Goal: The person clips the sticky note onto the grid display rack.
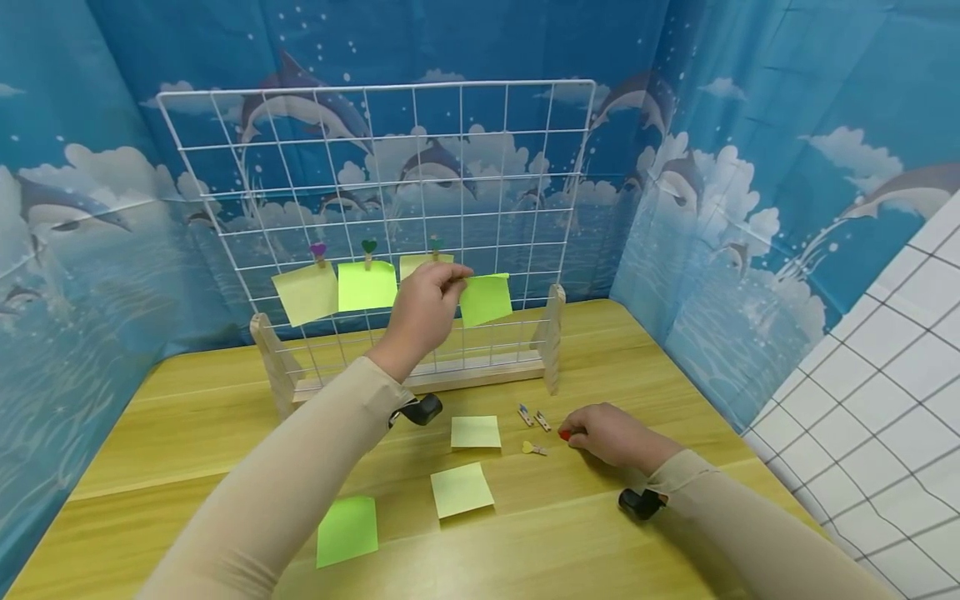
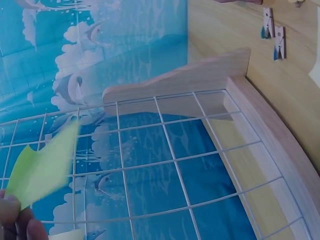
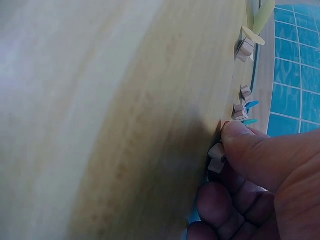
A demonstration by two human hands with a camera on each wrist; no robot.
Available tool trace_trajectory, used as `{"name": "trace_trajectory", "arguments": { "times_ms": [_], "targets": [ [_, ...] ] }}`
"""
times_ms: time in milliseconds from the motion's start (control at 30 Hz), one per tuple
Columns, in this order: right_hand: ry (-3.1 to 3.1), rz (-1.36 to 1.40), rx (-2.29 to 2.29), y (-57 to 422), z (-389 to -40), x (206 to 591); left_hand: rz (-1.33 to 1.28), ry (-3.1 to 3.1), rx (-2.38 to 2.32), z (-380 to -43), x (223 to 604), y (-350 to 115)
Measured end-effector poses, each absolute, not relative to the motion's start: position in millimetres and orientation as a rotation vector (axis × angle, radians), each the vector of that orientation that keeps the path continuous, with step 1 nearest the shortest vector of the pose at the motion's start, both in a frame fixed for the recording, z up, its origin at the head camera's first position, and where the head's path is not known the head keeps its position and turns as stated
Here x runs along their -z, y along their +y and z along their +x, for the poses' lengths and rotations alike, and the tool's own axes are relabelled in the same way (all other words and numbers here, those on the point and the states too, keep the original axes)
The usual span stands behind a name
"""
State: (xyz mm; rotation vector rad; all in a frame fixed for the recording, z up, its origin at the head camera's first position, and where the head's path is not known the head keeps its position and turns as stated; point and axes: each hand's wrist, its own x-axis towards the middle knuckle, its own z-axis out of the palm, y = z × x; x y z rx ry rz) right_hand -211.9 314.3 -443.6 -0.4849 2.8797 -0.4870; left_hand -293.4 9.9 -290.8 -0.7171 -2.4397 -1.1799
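My left hand [image 1: 429,308] pinches a bright green sticky note [image 1: 486,300] by its upper left corner, in front of the white wire grid [image 1: 480,221]. In the left wrist view the green note [image 2: 47,162] looks bent. Low over the table at the right, my right hand [image 1: 611,435] pinches a small wooden clothespin [image 3: 216,157] with a red top, mostly hidden by the fingers. Beside it lie a blue-topped clothespin [image 1: 526,415], another clothespin [image 1: 543,422] and a yellow-topped clothespin [image 1: 534,448].
Clothespins hold a pale note [image 1: 307,295], a yellow-green note [image 1: 367,288] and a partly hidden pale note [image 1: 412,263] on the grid. On the table [image 1: 577,533] lie two pale yellow notes [image 1: 476,432] and a green note [image 1: 347,531]. A wooden base [image 1: 480,375] supports the grid.
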Motion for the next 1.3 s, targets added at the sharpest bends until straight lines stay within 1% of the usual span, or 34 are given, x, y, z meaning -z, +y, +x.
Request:
{"name": "trace_trajectory", "arguments": {
  "times_ms": [233, 467, 767, 1300],
  "targets": [
    [2.872, -0.452, 0.489, 314, -213, 445, -0.579, -2.365, 1.367, -304, 289, 17],
    [2.866, -0.436, 0.501, 313, -212, 444, -0.484, -2.335, 1.414, -311, 288, 25],
    [2.87, -0.44, 0.511, 313, -210, 442, -0.362, -2.322, 1.376, -314, 285, 35],
    [2.871, -0.446, 0.507, 313, -210, 442, -0.249, -2.39, 1.29, -319, 278, 41]
  ]
}}
